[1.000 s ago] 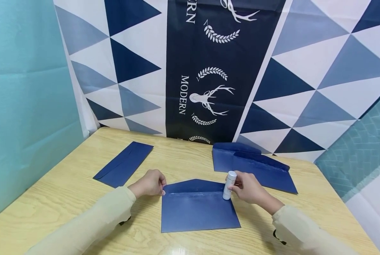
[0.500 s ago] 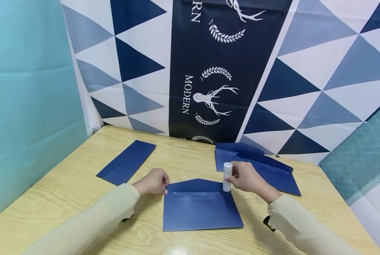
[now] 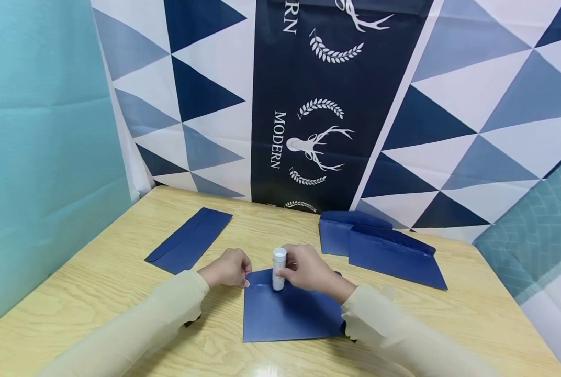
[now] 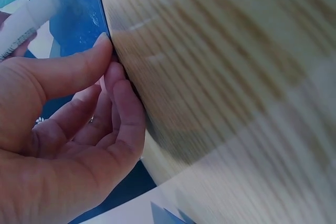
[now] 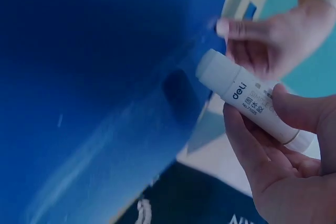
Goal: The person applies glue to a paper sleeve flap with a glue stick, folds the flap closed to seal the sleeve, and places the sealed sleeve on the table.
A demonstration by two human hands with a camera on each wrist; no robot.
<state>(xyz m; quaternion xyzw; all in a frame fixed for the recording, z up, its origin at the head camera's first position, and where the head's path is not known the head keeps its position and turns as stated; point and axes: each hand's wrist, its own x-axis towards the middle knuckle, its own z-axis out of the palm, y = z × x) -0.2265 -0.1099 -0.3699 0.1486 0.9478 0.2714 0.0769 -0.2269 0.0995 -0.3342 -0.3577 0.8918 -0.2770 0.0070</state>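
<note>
A dark blue envelope [image 3: 276, 319] lies on the table with its flap unfolded away from the person. At its left edge, by the fold, my left hand [image 3: 227, 268] pinches it between thumb and fingers; the left wrist view shows the thumb [image 4: 86, 66] on top of the paper. My right hand [image 3: 309, 268] grips a white glue stick [image 3: 279, 268] upright over the fold line, left of the envelope's middle. Printing on the glue stick [image 5: 252, 98] reads "deli" in the right wrist view. A pale streak shows along the fold there. My right hand and forearm hide the envelope's right part.
One closed blue envelope [image 3: 189, 240] lies at the back left of the wooden table [image 3: 97, 283]. At the back right, a blue envelope [image 3: 333, 238] is partly overlapped by another blue envelope [image 3: 395, 259], both with flaps raised. A patterned cloth [image 3: 205, 63] hangs behind the table.
My right hand has carried the glue stick leftward along the fold, from the envelope's right end to left of its middle. The left hand keeps its pinch at the left edge.
</note>
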